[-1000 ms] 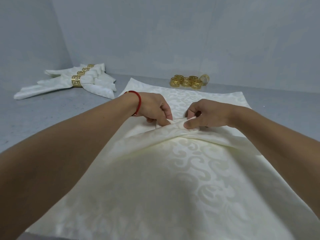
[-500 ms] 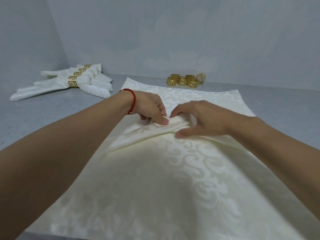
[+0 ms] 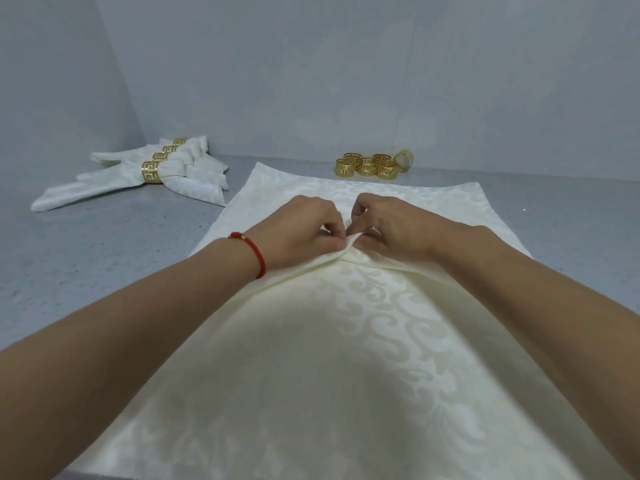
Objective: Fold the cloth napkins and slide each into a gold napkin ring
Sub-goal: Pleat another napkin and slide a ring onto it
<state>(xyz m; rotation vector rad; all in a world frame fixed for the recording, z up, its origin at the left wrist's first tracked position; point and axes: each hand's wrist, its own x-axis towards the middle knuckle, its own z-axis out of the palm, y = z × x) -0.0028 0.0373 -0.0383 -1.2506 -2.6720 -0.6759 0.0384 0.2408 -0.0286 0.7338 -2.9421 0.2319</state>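
Head view: both hands, left hand [image 3: 300,233] and right hand [image 3: 393,230], pinch the napkin [image 3: 346,341] (fingers curled).

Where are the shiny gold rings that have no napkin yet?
In the head view, the loose gold metal napkin rings sit clustered by the back wall, just beyond the far edge of the spread cream cloth napkin.

Both bare forearms reach forward and angle in toward each other, so the hands nearly meet over the middle of the napkin [image 3: 346,341]. The left hand [image 3: 298,233] is knuckles-up, fingers curled, pinching a raised fold of the napkin. The right hand [image 3: 391,230] mirrors it just beside, fingers bent and gripping the same ridge. The left wrist has a red string bracelet [image 3: 254,252] on it.
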